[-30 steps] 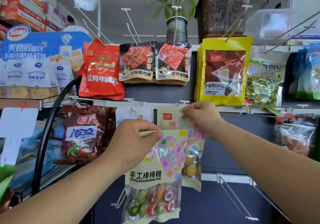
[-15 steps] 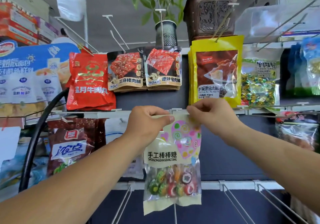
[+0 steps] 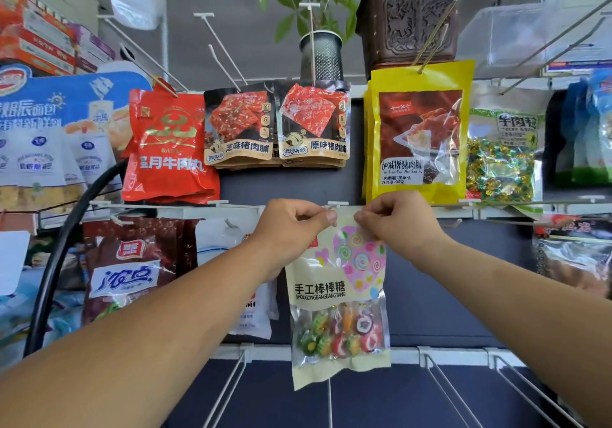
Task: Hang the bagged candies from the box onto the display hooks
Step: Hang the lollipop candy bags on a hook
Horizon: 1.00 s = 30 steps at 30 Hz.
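A cream lollipop candy bag (image 3: 337, 295) with a pink heart and a clear window of coloured lollipops hangs upright in front of the dark back panel. My left hand (image 3: 291, 229) pinches its top left corner and my right hand (image 3: 394, 225) pinches its top right corner, both right at the white rail (image 3: 198, 210). The hook's white tip (image 3: 337, 203) shows just above the bag between my thumbs. Whether the bag's hole sits on the hook is hidden by my fingers. The box is out of view.
Red, black and yellow snack bags (image 3: 420, 133) hang on the row above, a green candy bag (image 3: 503, 159) to the right. A dark red bag (image 3: 132, 268) and a white bag (image 3: 251, 315) hang left of the candy bag. Bare wire hooks (image 3: 440, 384) jut out below.
Both hands lifted the candy bag up to the rail. The second bag seen behind it a second ago is now hidden. The camera tilted slightly upward.
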{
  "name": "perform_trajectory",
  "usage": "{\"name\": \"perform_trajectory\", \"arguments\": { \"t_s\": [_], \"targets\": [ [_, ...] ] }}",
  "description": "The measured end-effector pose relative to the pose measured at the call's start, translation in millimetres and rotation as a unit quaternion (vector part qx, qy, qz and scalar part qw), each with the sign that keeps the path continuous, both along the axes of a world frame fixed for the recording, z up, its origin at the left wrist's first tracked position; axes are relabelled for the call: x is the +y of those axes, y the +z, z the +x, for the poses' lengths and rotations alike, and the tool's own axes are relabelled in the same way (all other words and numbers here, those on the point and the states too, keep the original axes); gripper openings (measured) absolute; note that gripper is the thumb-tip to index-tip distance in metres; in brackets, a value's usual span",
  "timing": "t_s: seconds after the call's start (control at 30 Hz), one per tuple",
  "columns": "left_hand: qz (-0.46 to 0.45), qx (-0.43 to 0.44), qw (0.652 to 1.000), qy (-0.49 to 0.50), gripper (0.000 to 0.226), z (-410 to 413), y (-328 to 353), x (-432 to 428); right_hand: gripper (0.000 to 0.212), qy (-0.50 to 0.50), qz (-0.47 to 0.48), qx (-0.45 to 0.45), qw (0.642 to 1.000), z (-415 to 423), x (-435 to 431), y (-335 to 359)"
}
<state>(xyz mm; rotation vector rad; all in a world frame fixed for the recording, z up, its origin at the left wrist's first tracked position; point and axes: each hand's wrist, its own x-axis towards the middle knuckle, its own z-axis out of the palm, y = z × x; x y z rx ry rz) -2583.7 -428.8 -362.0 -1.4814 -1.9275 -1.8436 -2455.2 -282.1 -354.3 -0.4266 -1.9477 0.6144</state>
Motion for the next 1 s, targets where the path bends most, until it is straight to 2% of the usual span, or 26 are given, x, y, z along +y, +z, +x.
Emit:
{"name": "perform_trajectory", "arguments": {
  "t_s": [0.1, 0.17, 0.27, 0.33, 0.4, 0.53, 0.67, 0.83, 0.93, 1.0],
  "targets": [
    [0.008, 0.024, 1.0, 0.013, 0.015, -8, -5, -1, 0.017, -0.034, 0.053, -0.007, 0.998, -5, 3, -9],
    [0.01, 0.062, 0.994, 0.091, 0.016, -14, -9, -2, 0.014, -0.091, 0.117, -0.015, 0.989, -5, 5, -16],
    [0.006, 0.149, 0.971, 0.187, 0.035, -18, -17, -9, 0.034, -0.186, 0.325, 0.014, 0.927, -1, 0, -33],
    [0.035, 0.183, 0.967, 0.175, 0.042, -17, -20, -17, 0.036, -0.149, 0.434, 0.014, 0.888, 1, -13, -50],
    [0.076, 0.181, 0.969, 0.147, 0.041, -13, -20, -28, 0.045, -0.103, 0.475, -0.054, 0.873, -1, -20, -71],
    [0.061, 0.19, 0.966, 0.162, 0.034, -10, -29, -58, 0.064, -0.095, 0.419, -0.193, 0.882, -15, -21, -92],
    [-0.001, 0.185, 0.962, 0.203, 0.032, -17, -54, -95, 0.074, -0.066, 0.334, -0.27, 0.901, -19, -26, -90],
    [-0.132, 0.145, 0.963, 0.184, 0.052, -18, -86, -128, 0.063, -0.044, 0.223, -0.253, 0.94, -4, -59, -85],
    [-0.158, 0.089, 0.973, 0.141, 0.058, -5, -109, -141, 0.049, 0.008, 0.136, -0.218, 0.966, 6, -89, -98],
    [-0.163, 0.067, 0.975, 0.132, 0.057, 8, -128, -150, 0.031, 0.062, 0.051, -0.183, 0.98, 17, -114, -116]
  ]
}}
